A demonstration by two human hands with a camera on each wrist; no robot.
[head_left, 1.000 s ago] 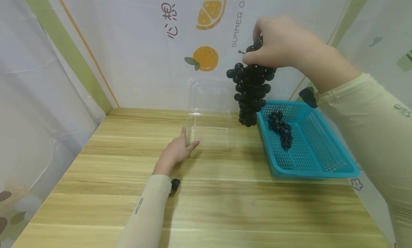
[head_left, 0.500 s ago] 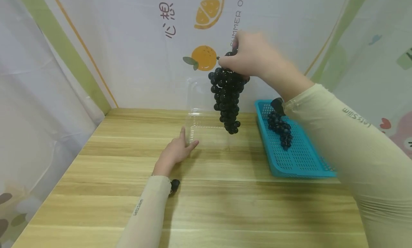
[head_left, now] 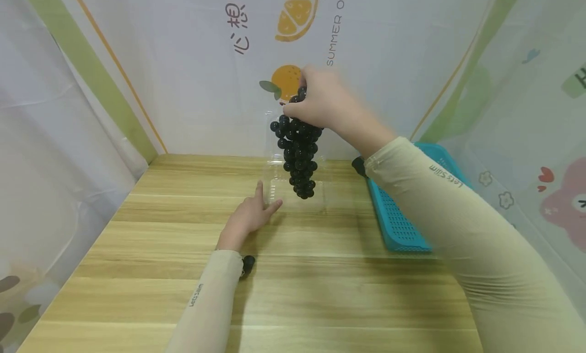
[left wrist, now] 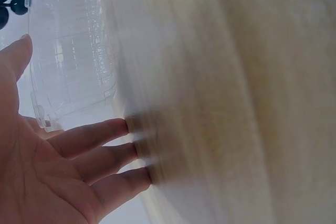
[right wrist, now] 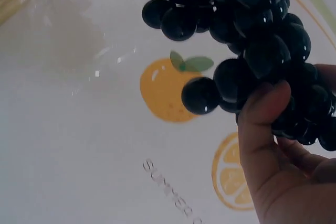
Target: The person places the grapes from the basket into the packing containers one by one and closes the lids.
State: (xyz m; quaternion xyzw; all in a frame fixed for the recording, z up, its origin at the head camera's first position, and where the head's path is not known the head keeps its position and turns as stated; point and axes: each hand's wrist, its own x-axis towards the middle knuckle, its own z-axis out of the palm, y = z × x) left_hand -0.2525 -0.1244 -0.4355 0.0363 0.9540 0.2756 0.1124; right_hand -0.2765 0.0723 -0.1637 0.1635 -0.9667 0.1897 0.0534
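My right hand (head_left: 322,98) pinches a bunch of dark grapes (head_left: 299,154) near its top, thumb and fingers around the upper berries. The bunch hangs down over a clear plastic clamshell box (head_left: 274,190), whose lid stands raised against the back curtain. In the right wrist view the thumb presses on the glossy grapes (right wrist: 268,53). My left hand (head_left: 251,213) lies at the box's left side with fingers spread. From the left wrist, the fingertips (left wrist: 139,174) rest on the tabletop and the thumb is beside the wall of the clear box (left wrist: 73,51).
A blue plastic basket (head_left: 398,226) stands on the right of the wooden table (head_left: 320,292), largely covered by my right forearm. A white printed curtain (head_left: 197,88) rises behind the table's back edge. Black wrist cameras stick out from both sleeves.
My right hand has carried the grapes left and lower, from beside the basket to over the clear box. The arm now hides the second bunch in the basket. My left hand has stayed put.
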